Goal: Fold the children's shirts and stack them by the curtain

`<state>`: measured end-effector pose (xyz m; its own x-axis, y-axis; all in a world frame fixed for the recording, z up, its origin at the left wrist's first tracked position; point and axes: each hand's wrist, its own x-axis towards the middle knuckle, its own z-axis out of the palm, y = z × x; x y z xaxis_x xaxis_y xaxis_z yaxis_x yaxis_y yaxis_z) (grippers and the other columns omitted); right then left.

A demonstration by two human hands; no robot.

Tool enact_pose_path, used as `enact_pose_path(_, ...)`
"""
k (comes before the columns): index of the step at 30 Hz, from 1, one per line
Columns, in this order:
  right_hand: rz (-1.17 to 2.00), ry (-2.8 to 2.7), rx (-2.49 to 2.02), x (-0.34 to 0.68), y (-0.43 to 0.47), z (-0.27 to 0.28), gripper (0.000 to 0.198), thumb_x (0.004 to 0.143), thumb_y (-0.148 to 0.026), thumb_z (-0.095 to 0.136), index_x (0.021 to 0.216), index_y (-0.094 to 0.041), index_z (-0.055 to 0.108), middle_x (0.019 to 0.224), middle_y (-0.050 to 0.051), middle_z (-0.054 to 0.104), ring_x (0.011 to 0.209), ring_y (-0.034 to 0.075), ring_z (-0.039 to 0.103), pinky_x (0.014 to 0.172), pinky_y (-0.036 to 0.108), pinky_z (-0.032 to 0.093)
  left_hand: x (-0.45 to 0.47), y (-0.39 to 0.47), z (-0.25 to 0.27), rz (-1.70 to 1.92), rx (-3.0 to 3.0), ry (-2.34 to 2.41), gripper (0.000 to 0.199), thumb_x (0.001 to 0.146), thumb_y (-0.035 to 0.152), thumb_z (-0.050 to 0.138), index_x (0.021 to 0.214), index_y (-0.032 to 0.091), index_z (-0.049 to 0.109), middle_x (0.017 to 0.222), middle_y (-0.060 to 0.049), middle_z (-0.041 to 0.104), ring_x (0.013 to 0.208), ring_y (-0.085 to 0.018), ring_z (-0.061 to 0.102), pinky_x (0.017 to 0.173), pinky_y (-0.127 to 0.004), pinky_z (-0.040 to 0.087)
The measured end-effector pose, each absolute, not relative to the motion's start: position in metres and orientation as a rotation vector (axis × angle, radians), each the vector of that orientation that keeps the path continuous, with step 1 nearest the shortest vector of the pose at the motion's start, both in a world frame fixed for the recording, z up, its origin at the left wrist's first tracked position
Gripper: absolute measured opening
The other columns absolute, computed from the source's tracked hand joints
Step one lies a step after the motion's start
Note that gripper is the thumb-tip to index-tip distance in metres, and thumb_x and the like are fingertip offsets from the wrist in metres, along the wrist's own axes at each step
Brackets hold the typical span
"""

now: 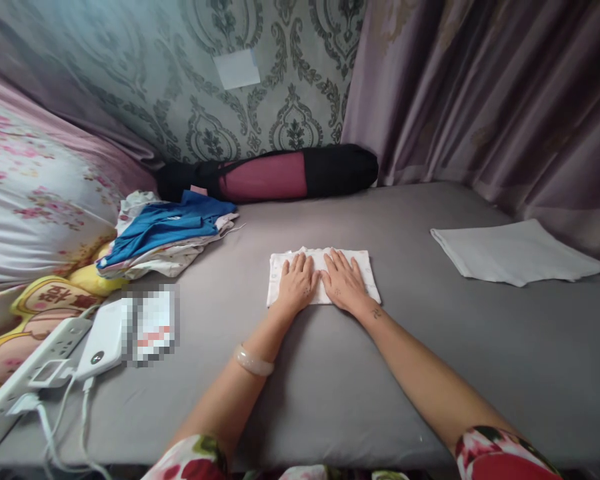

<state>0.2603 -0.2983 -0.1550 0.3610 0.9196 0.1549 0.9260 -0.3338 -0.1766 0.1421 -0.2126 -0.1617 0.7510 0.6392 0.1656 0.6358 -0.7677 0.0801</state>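
A pale, lightly patterned piece of cloth (361,262), folded into a flat rectangle, lies in the middle of the grey-covered bed (310,400). My left hand (297,283) rests flat on its left half, fingers stretched out and pointing away from me. Beside it, my right hand (344,283) lies flat on the right half with the fingers a little spread. The two thumbs come close together near the cloth's centre. Parts of the cloth are hidden under both palms.
A heap of clothes with a blue garment (173,227) lies at left. A folded grey cloth (515,252) is at right. Against the wall sits a long black and maroon bag (270,175). At near left are a power strip (35,380), a white power bank (105,340) and cables.
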Motion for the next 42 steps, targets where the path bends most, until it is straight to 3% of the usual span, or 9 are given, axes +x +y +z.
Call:
enact_pose_path(7, -0.056, -1.517, -2.513, 0.291, -0.294, -0.152, 0.057, 0.099, -0.036, 0.023, 0.147, -0.007, 0.035, 0.155, 0.017, 0.029, 0.143, 0.028, 0.024, 0.115, 0.052, 0.016, 0.131, -0.174, -0.153, 0.282, 2.841, 1.202, 0.060, 0.099, 0.047, 0.019, 0.145, 0.012, 0.035, 0.154, -0.016, 0.032, 0.144, -0.027, 0.025, 0.117, -0.053, 0.017)
enact_pose_path(16, -0.026, -1.521, -2.533, 0.298, -0.294, -0.160, 0.058, 0.099, -0.037, 0.023, 0.146, -0.006, 0.036, 0.154, 0.016, 0.032, 0.143, 0.028, 0.023, 0.114, 0.052, 0.014, 0.127, -0.165, -0.157, 0.212, 2.810, 1.157, 0.053, 0.100, 0.043, 0.020, 0.140, 0.015, 0.041, 0.151, -0.014, 0.039, 0.142, -0.029, 0.028, 0.114, -0.059, 0.018)
enact_pose_path(19, -0.043, -1.525, -2.527, 0.297, -0.294, -0.155, 0.055, 0.098, -0.035, 0.027, 0.143, -0.007, 0.041, 0.150, 0.018, 0.039, 0.139, 0.029, 0.030, 0.113, 0.051, 0.017, 0.127, -0.167, -0.150, 0.178, 2.827, 1.153, 0.049, 0.100, 0.041, 0.023, 0.136, 0.015, 0.044, 0.146, -0.015, 0.044, 0.137, -0.030, 0.035, 0.113, -0.058, 0.020)
enact_pose_path(23, -0.061, -1.570, -2.517, 0.305, -0.293, -0.143, 0.043, 0.097, -0.031, 0.032, 0.126, -0.013, 0.057, 0.131, 0.017, 0.056, 0.120, 0.029, 0.050, 0.108, 0.048, 0.024, 0.130, -0.161, -0.136, 0.107, 2.866, 1.149, 0.042, 0.098, 0.040, 0.030, 0.117, 0.016, 0.058, 0.126, -0.016, 0.056, 0.120, -0.029, 0.051, 0.110, -0.053, 0.026)
enact_pose_path(26, -0.032, -1.648, -2.522, 0.320, -0.289, -0.136, 0.039, 0.096, -0.028, 0.032, 0.111, -0.015, 0.065, 0.119, 0.016, 0.061, 0.113, 0.028, 0.053, 0.105, 0.046, 0.027, 0.133, -0.146, -0.129, 0.016, 2.771, 1.148, 0.036, 0.095, 0.039, 0.040, 0.114, 0.018, 0.061, 0.124, -0.015, 0.057, 0.119, -0.029, 0.051, 0.107, -0.050, 0.028)
enact_pose_path(29, 0.065, -1.697, -2.516, 0.338, -0.281, -0.132, 0.037, 0.094, -0.022, 0.034, 0.111, -0.017, 0.066, 0.118, 0.015, 0.061, 0.113, 0.027, 0.052, 0.101, 0.043, 0.032, 0.137, -0.128, -0.124, -0.056, 2.616, 1.171, 0.031, 0.091, 0.035, 0.047, 0.114, 0.021, 0.061, 0.122, -0.012, 0.060, 0.118, -0.028, 0.053, 0.106, -0.048, 0.031)
enact_pose_path(34, 0.276, -1.668, -2.504, 0.355, -0.269, -0.130, 0.038, 0.086, -0.019, 0.041, 0.116, -0.019, 0.063, 0.123, 0.014, 0.060, 0.117, 0.030, 0.051, 0.098, 0.045, 0.037, 0.142, -0.109, -0.124, -0.090, 2.492, 1.142, 0.027, 0.084, 0.026, 0.054, 0.108, 0.019, 0.064, 0.101, -0.007, 0.070, 0.090, -0.019, 0.064, 0.082, -0.030, 0.048)
enact_pose_path(38, 0.326, -1.640, -2.503, 0.358, -0.265, -0.128, 0.035, 0.082, -0.021, 0.046, 0.111, -0.019, 0.065, 0.121, 0.014, 0.061, 0.115, 0.031, 0.053, 0.094, 0.043, 0.041, 0.142, -0.103, -0.125, -0.107, 2.428, 1.068, 0.023, 0.079, 0.020, 0.055, 0.098, 0.015, 0.067, 0.086, -0.005, 0.071, 0.074, -0.016, 0.064, 0.065, -0.023, 0.047)
enact_pose_path(42, 0.389, -1.629, -2.485, 0.362, -0.263, -0.123, 0.033, 0.074, -0.021, 0.054, 0.104, -0.019, 0.068, 0.119, 0.014, 0.063, 0.110, 0.029, 0.057, 0.087, 0.036, 0.045, 0.137, -0.101, -0.121, -0.066, 2.406, 0.988, 0.024, 0.074, 0.022, 0.056, 0.094, 0.013, 0.068, 0.085, -0.006, 0.071, 0.076, -0.017, 0.064, 0.062, -0.022, 0.045)
